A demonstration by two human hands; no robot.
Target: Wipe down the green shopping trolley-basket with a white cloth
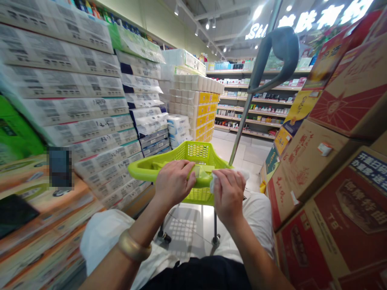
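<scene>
Under the left hand [173,181] and right hand [228,195] sits the basket rim [142,171].

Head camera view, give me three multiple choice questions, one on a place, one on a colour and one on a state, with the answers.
1. Where is the right hand?
A. at the near rim of the basket, with a white cloth under its fingers
B. on a cardboard box
C. on the grey handle

2. What colour is the basket?
A. red
B. lime green
C. blue

3. What is the left hand doing?
A. hanging free
B. holding a phone
C. resting on the basket's near rim

Answers:
1 A, the white cloth shows under its fingers at the rim.
2 B, the mesh walls and rim are lime green.
3 C, its fingers lie over the rim beside the right hand, a gold bangle on its wrist.
</scene>
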